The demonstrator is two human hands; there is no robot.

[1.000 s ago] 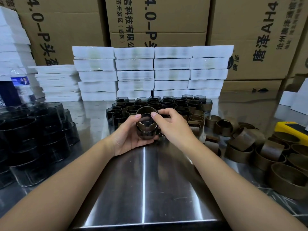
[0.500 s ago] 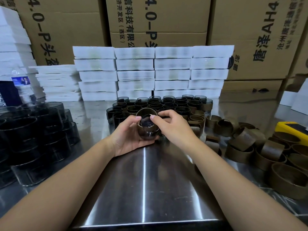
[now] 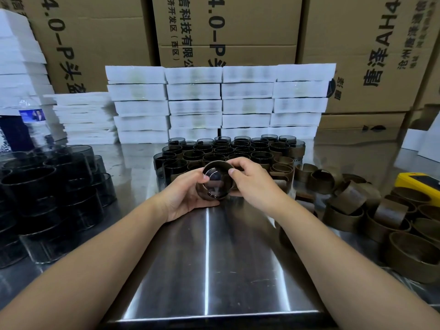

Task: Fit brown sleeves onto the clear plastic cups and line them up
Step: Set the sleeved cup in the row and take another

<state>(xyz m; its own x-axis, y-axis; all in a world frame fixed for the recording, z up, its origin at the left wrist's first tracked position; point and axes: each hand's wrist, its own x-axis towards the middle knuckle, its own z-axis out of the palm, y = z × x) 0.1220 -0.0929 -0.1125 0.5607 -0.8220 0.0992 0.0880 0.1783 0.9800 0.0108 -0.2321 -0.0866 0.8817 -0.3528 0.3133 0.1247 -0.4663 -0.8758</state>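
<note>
Holding one clear plastic cup (image 3: 215, 184) between them, the left grip (image 3: 185, 194) and the right grip (image 3: 254, 184) curl their fingers round it from either side, each thumb laid on its rim. The cup is tilted with its mouth toward the camera, just above the steel surface (image 3: 207, 270). A brown sleeve (image 3: 217, 162) rings the cup's wall; how far down it sits cannot be told.

Just beyond both grips, sleeved cups (image 3: 228, 151) stand packed in rows. To the right of the right grip, loose brown sleeves (image 3: 345, 201) lie in a heap, some upright and some tipped. Well to the left of the left grip are bare clear cups (image 3: 54, 186). Farther beyond, stacked white boxes (image 3: 221, 103) stand before cardboard cartons (image 3: 226, 27).
</note>
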